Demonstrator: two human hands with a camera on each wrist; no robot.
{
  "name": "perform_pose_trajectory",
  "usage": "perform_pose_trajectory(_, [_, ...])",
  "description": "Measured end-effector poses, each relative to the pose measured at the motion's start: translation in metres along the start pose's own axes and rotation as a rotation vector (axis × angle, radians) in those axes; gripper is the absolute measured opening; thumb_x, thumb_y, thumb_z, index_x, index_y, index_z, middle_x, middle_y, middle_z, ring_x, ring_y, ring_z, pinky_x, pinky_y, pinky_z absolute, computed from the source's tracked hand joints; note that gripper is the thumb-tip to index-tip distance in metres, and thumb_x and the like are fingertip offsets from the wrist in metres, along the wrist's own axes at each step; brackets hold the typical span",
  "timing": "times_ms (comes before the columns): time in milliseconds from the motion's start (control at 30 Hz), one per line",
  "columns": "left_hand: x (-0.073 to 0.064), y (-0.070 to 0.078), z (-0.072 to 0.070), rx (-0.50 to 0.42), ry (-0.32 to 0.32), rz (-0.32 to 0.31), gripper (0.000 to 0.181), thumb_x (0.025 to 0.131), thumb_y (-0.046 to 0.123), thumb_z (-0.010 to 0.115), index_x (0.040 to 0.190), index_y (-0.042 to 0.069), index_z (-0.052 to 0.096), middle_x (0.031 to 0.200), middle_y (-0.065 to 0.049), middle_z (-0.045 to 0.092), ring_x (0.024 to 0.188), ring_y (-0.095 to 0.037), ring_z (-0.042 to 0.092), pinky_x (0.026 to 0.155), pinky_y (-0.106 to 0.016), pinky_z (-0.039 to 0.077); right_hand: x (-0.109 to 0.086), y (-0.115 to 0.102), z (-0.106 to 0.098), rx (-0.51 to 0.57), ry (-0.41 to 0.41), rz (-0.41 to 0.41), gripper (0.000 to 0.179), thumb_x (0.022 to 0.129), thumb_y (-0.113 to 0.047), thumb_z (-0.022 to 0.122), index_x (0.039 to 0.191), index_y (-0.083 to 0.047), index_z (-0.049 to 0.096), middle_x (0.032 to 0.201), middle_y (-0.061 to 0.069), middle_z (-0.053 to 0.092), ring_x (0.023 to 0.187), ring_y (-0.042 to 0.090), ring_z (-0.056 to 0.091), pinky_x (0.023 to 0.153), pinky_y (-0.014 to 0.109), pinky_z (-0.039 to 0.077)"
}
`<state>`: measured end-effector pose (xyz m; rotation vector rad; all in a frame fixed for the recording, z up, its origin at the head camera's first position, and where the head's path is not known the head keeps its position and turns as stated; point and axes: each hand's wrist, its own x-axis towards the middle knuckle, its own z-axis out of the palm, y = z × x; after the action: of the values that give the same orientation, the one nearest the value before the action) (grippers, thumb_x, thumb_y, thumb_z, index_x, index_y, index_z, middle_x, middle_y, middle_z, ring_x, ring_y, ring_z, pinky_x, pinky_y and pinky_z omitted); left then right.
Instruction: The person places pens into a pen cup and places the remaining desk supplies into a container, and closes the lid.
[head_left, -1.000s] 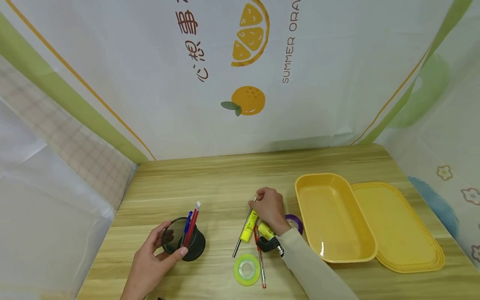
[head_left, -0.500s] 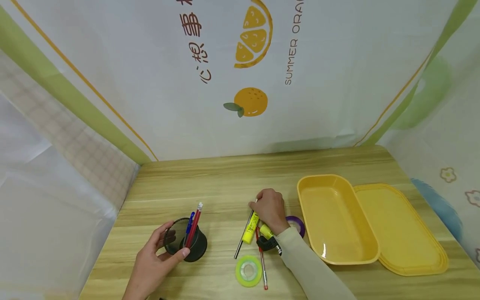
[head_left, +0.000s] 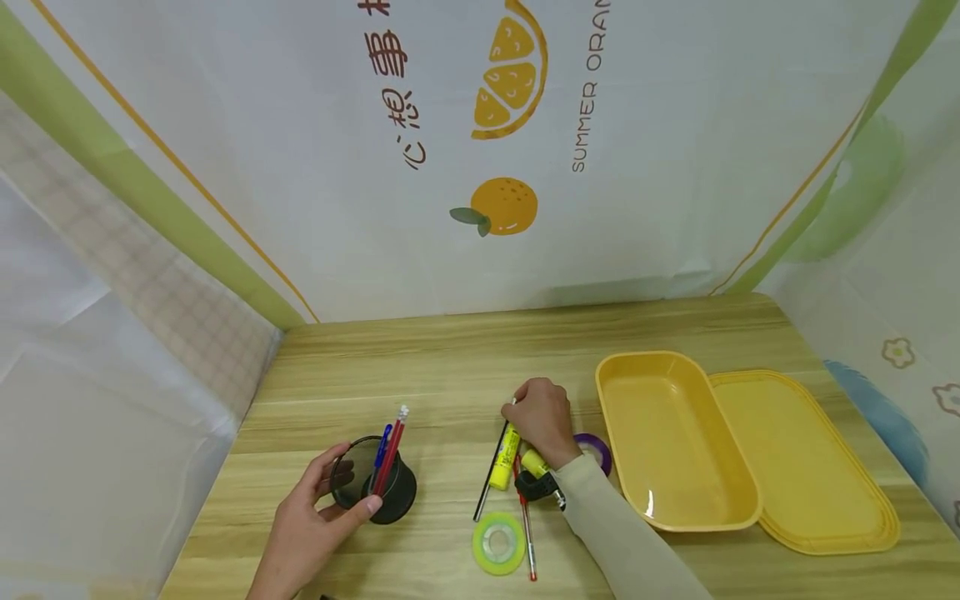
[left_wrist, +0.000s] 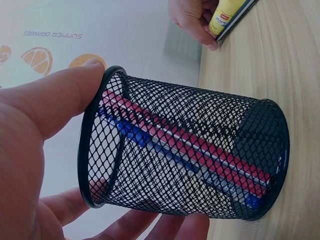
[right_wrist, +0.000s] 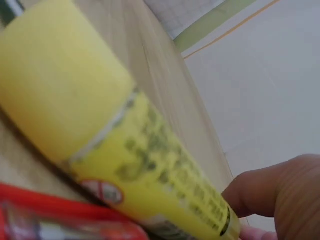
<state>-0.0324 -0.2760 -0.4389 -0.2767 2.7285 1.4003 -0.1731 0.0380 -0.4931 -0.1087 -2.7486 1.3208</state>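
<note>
My left hand point(head_left: 303, 521) holds a black mesh pen cup point(head_left: 399, 496) by its rim, thumb in front and fingers behind. The cup is tilted towards me. Through the mesh point(left_wrist: 175, 145), red pencils point(left_wrist: 200, 150) and a blue pen point(left_wrist: 132, 134) show in the left wrist view. My right hand point(head_left: 543, 421) pinches the upper end of a dark pencil point(head_left: 493, 471); the fingertips are partly hidden. Alongside that pencil lies a yellow glue stick point(head_left: 504, 458), which fills much of the right wrist view. A second glue stick point(head_left: 535, 463) is partly under my right wrist.
A red pen point(head_left: 528, 533) and a green tape roll point(head_left: 483, 543) lie nearer me. Behind my right wrist is a purple tape roll point(head_left: 604, 454). On the right, a yellow box point(head_left: 675, 450) stands beside its lid point(head_left: 810, 467). A printed cloth point(head_left: 420, 267) hangs behind the table.
The head view has shifted slightly, so everything appears a little to the right and lower. Both hands keep nearly the same position over the things.
</note>
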Motion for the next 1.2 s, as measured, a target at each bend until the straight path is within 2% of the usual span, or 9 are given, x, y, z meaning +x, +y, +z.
perform_pose_trajectory(267, [0.000, 0.000, 0.001, -0.001, -0.001, -0.005, 0.085, 0.087, 0.043, 0.089, 0.158, 0.026, 0.045, 0.145, -0.017, 0.062, 0.129, -0.032, 0.062, 0.091, -0.033, 0.062, 0.000, 0.000, -0.002, 0.094, -0.028, 0.031, 0.014, 0.084, -0.017, 0.082, 0.093, -0.007, 0.078, 0.085, 0.006, 0.077, 0.064, 0.015, 0.065, 0.054, 0.026, 0.053])
perform_pose_trajectory(400, [0.000, 0.000, 0.001, -0.001, -0.003, -0.006, 0.085, 0.086, 0.043, 0.089, 0.158, 0.026, 0.045, 0.146, -0.017, 0.060, 0.129, -0.031, 0.062, 0.091, -0.033, 0.063, 0.000, 0.000, -0.002, 0.120, -0.004, 0.025, 0.014, 0.085, -0.018, 0.083, 0.093, -0.008, 0.077, 0.084, 0.003, 0.077, 0.068, 0.014, 0.067, 0.058, 0.027, 0.054])
perform_pose_trajectory(600, [0.000, 0.000, 0.001, -0.005, 0.005, -0.007, 0.085, 0.086, 0.042, 0.089, 0.157, 0.026, 0.046, 0.139, -0.016, 0.065, 0.127, -0.029, 0.063, 0.090, -0.030, 0.062, -0.003, -0.005, -0.005, 0.204, 0.042, -0.014, 0.017, 0.089, -0.021, 0.084, 0.099, -0.009, 0.076, 0.084, 0.001, 0.074, 0.069, 0.012, 0.066, 0.064, 0.029, 0.056])
perform_pose_trajectory(800, [0.000, 0.001, 0.001, -0.009, 0.006, -0.003, 0.084, 0.086, 0.042, 0.089, 0.157, 0.027, 0.046, 0.139, -0.016, 0.065, 0.127, -0.029, 0.063, 0.089, -0.027, 0.061, -0.006, -0.013, -0.008, 0.265, 0.076, -0.051, 0.022, 0.091, -0.019, 0.082, 0.107, -0.006, 0.076, 0.087, 0.003, 0.075, 0.068, 0.011, 0.068, 0.062, 0.028, 0.057])
perform_pose_trajectory(967, [0.000, 0.001, 0.001, -0.009, 0.008, -0.005, 0.084, 0.086, 0.042, 0.090, 0.157, 0.027, 0.046, 0.139, -0.016, 0.065, 0.128, -0.030, 0.063, 0.089, -0.027, 0.062, -0.007, -0.016, -0.010, 0.366, 0.048, -0.031, 0.026, 0.093, -0.016, 0.081, 0.114, -0.002, 0.074, 0.093, 0.007, 0.074, 0.066, 0.011, 0.071, 0.060, 0.027, 0.060])
perform_pose_trajectory(1100, [0.000, 0.000, 0.001, -0.013, 0.006, -0.008, 0.084, 0.086, 0.042, 0.089, 0.157, 0.027, 0.045, 0.139, -0.017, 0.065, 0.128, -0.030, 0.063, 0.090, -0.031, 0.063, -0.008, -0.018, -0.011, 0.487, 0.020, -0.036, 0.028, 0.094, -0.011, 0.080, 0.117, 0.001, 0.072, 0.097, 0.012, 0.073, 0.072, 0.015, 0.073, 0.062, 0.028, 0.064])
perform_pose_trajectory(1200, [-0.001, 0.000, 0.001, -0.013, 0.006, -0.012, 0.084, 0.087, 0.042, 0.089, 0.157, 0.028, 0.045, 0.138, -0.016, 0.065, 0.128, -0.029, 0.063, 0.090, -0.029, 0.062, -0.009, -0.020, -0.013, 0.543, 0.001, -0.046, 0.029, 0.095, -0.010, 0.079, 0.119, 0.002, 0.071, 0.099, 0.013, 0.072, 0.078, 0.017, 0.072, 0.064, 0.031, 0.065])
